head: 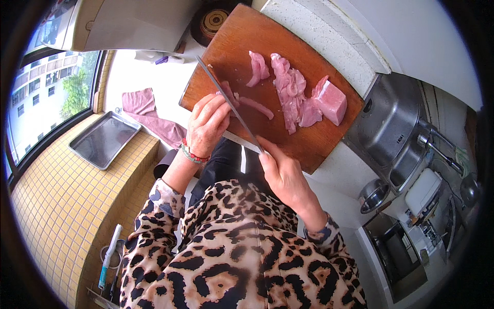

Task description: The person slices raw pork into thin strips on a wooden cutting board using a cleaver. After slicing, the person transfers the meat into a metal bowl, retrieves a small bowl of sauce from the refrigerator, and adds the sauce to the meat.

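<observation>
My right hand [281, 170] grips the handle of a kitchen knife [231, 104], whose blade reaches up and left over a wooden cutting board [239, 34]. At the board's near left edge, the bent fingers of my left hand [210, 117] press on a piece of raw meat [228, 90] beside the blade; the fingers partly hide it. A thin meat strip [256, 107] lies just right of the blade. Farther up rests a small folded piece of meat [257, 68]. To the right are a heap of meat slices [289, 87] and a thick block of meat [332, 101].
A gas burner [214, 21] is beyond the board. A steel sink [389, 127] and a metal bowl [374, 195] are at the right. Left are a pink cloth [154, 116] and a metal tray [106, 139] on a yellow tiled ledge [58, 201] by the window.
</observation>
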### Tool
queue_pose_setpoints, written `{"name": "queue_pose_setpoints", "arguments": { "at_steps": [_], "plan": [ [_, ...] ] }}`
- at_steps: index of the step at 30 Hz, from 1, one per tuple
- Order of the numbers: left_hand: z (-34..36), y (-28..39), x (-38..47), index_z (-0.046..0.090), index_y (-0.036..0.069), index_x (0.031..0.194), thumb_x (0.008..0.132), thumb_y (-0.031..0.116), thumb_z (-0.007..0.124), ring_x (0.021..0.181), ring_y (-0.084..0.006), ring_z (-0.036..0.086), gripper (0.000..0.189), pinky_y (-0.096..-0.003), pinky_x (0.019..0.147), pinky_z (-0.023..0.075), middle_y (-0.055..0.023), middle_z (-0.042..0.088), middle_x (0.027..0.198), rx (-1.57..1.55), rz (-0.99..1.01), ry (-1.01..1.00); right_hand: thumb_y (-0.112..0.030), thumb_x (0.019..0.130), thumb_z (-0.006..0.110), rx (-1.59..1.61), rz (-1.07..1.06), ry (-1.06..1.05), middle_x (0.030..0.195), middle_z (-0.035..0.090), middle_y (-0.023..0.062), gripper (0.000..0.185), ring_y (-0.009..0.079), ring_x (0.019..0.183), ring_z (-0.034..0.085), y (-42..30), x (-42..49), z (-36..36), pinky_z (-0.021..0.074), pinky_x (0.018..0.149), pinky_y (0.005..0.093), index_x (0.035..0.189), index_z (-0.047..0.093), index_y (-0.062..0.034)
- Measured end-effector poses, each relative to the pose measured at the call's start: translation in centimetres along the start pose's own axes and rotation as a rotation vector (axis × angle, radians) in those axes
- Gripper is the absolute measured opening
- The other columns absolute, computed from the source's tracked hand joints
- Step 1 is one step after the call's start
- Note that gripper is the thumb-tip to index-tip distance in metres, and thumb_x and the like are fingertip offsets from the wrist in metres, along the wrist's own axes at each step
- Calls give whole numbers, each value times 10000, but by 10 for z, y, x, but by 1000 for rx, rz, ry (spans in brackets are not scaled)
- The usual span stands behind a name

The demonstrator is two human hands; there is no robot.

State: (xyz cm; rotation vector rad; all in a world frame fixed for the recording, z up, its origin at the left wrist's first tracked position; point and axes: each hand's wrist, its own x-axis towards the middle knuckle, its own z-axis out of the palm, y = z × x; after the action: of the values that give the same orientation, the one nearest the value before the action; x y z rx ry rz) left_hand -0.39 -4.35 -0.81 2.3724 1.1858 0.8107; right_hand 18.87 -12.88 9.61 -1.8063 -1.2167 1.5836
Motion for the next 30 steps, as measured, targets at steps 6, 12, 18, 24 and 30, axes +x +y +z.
{"name": "queue_pose_setpoints", "arguments": {
  "at_steps": [6, 12, 18, 24, 30],
  "plan": [
    [-4, 2, 5, 644, 59, 1031, 705, -29, 707, 1047, -292, 588, 344, -369, 892, 500, -96, 606, 1126, -36, 14, 40, -269, 1019, 439, 196, 387, -129, 716, 587, 68, 446, 127, 635, 555, 22, -57, -24, 477, 613, 281, 1388, 453, -19],
    [-8, -6, -1, 640, 56, 1037, 713, -46, 702, 1029, -302, 591, 345, -374, 881, 506, -93, 606, 1112, -52, 30, 64, -350, 1027, 427, 152, 267, -81, 663, 565, 71, 483, 138, 608, 567, 5, -54, -22, 481, 598, 289, 1382, 465, -24],
    [-4, -14, -5, 643, 39, 1009, 701, -53, 684, 1024, -309, 597, 324, -380, 881, 503, -106, 610, 1095, -66, 45, 51, -339, 1019, 427, 87, 251, -146, 759, 624, 196, 437, 270, 727, 663, -2, -25, -6, 498, 674, 353, 1271, 531, 3],
    [-14, -19, 3, 642, 26, 1016, 701, -63, 673, 1061, -317, 585, 328, -392, 909, 487, -113, 609, 1098, -30, 13, 28, -327, 1024, 402, 110, 24, -14, 914, 643, 279, 411, 434, 879, 621, -5, 15, 16, 490, 765, 417, 1182, 575, 10],
    [-13, -10, 6, 639, 29, 995, 725, -72, 662, 1065, -321, 581, 289, -398, 914, 487, -120, 614, 1121, 0, 18, -9, -371, 1026, 397, 375, 404, -147, 594, 514, 50, 415, 140, 510, 513, 23, -40, -5, 440, 501, 315, 964, 589, -9]
  ]
}}
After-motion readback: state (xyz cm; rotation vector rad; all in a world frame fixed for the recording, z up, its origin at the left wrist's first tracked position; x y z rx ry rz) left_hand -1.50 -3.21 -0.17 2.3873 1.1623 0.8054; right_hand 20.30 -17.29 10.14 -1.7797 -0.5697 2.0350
